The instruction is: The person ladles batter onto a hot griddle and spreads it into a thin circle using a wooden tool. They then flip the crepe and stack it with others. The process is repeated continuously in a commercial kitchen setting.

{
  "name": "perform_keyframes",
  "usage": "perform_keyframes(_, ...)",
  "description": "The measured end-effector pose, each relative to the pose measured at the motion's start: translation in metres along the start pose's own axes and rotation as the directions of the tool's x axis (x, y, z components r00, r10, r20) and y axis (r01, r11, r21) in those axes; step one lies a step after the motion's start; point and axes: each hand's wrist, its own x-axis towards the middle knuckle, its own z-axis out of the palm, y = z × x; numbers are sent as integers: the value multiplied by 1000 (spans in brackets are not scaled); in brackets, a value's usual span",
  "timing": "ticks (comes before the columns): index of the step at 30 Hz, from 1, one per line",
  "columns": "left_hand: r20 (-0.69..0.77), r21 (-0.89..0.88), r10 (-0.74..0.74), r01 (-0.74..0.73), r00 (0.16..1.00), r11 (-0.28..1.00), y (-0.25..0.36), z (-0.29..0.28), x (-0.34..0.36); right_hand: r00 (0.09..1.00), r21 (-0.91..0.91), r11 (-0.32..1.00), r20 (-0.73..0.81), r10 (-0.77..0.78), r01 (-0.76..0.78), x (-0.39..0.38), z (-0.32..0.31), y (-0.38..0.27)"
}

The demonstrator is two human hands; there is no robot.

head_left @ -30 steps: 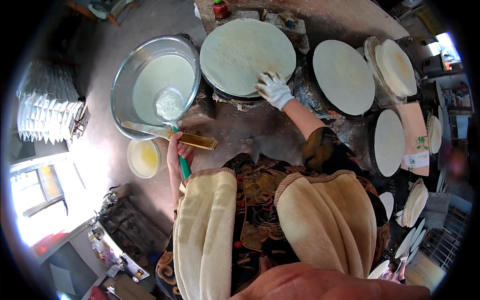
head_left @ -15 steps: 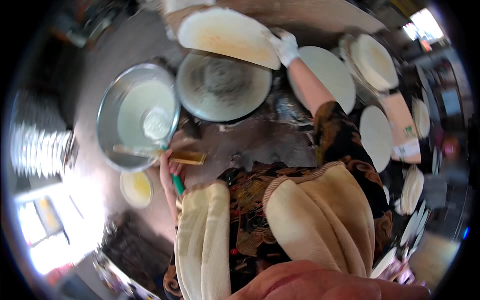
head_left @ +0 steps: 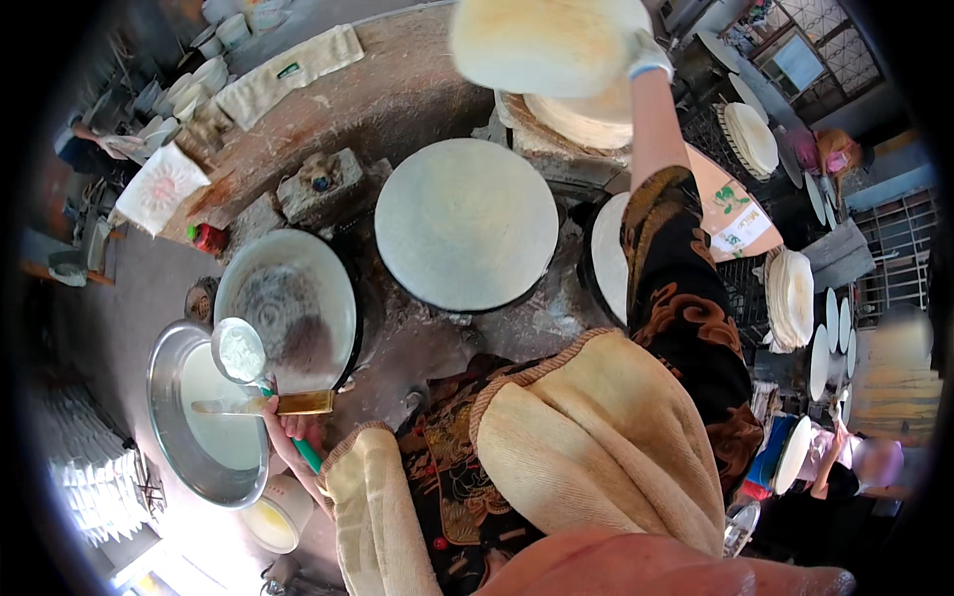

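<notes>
My left hand (head_left: 294, 429) is closed around the green handle of a ladle (head_left: 239, 351) and also grips a flat scraper (head_left: 304, 402) with an amber-brown block. White batter fills the ladle, which is over the edge of a bare round griddle (head_left: 288, 273). Beside it, a steel bowl (head_left: 159, 397) contains more white batter. In a white glove, my right hand (head_left: 648, 57) pinches the edge of a large thin round pancake (head_left: 542, 45), spread out above a stack of similar pancakes (head_left: 581, 121). A pale layer covers the middle griddle (head_left: 467, 223).
Another pale-covered griddle (head_left: 608, 260) lies partly behind my right sleeve. A clay ledge (head_left: 407, 84) curves along the back with a towel (head_left: 293, 74) on it. A bucket (head_left: 278, 517) stands near left. Pancake stacks (head_left: 790, 298) and other people (head_left: 830, 462) are at right.
My right hand has carried the pancake from the now-bare griddle rightward to above the stack. My left hand has brought the ladle from over the batter bowl to the griddle's edge. The view has turned right.
</notes>
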Motion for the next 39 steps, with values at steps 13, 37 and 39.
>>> perform_keyframes(13, 67, 85, -112, 106, 991, 991, -90, 92, 52, 439, 565, -789, 788, 431, -240, -89, 157, 15)
perform_keyframes(37, -153, 465, 313, -212, 937, 860, 55, -89, 52, -260, 932, -323, -274, -926, 166, -593, -268, -439)
perform_keyframes(39, -115, 433, 266, -193, 957, 880, 101, -127, 70, -158, 970, -120, -87, -984, 211, -663, -288, -506)
